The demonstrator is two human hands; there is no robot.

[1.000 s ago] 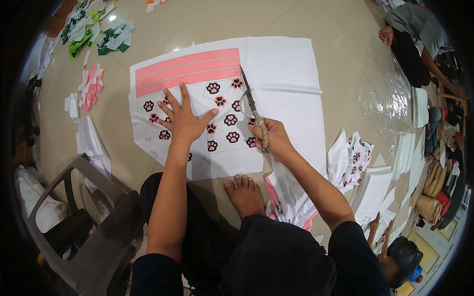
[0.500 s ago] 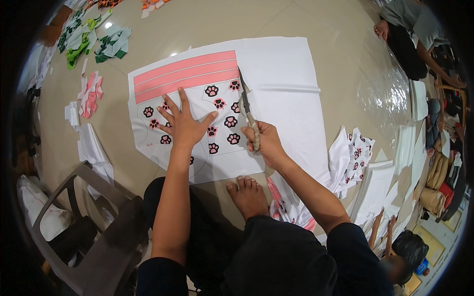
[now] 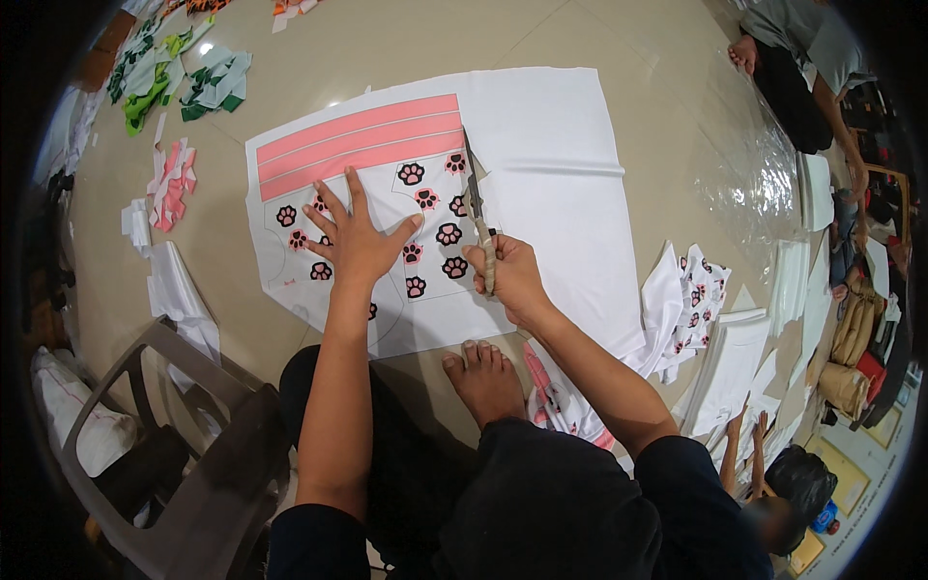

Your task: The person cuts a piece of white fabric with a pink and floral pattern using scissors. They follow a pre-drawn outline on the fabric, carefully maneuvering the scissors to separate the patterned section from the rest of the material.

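Note:
A wide sheet of white fabric (image 3: 551, 208) lies flat on the floor. Its left part carries pink stripes (image 3: 362, 145) and black-and-pink paw prints. My left hand (image 3: 365, 232) rests on that printed part, fingers spread, pressing it down. Scissors (image 3: 477, 198) with wrapped handles are gripped in my right hand (image 3: 512, 278). Their blades point away from me along the right edge of the print, with the tips beside the end of the stripes. A short slit shows next to the blades. My bare foot (image 3: 485, 387) is by the sheet's near edge.
A dark plastic chair (image 3: 208, 387) stands at the left. Green scraps (image 3: 217, 82) and pink scraps (image 3: 172, 184) lie farther left. Paw-print pieces (image 3: 701, 300) and folded white fabric (image 3: 725, 367) are at the right. Other people sit along the right side, one with forearms (image 3: 749, 454) showing.
The scissors and my right hand have shifted slightly left, and the handles look closer together. My left hand stays flat on the print. The whole view has moved a little.

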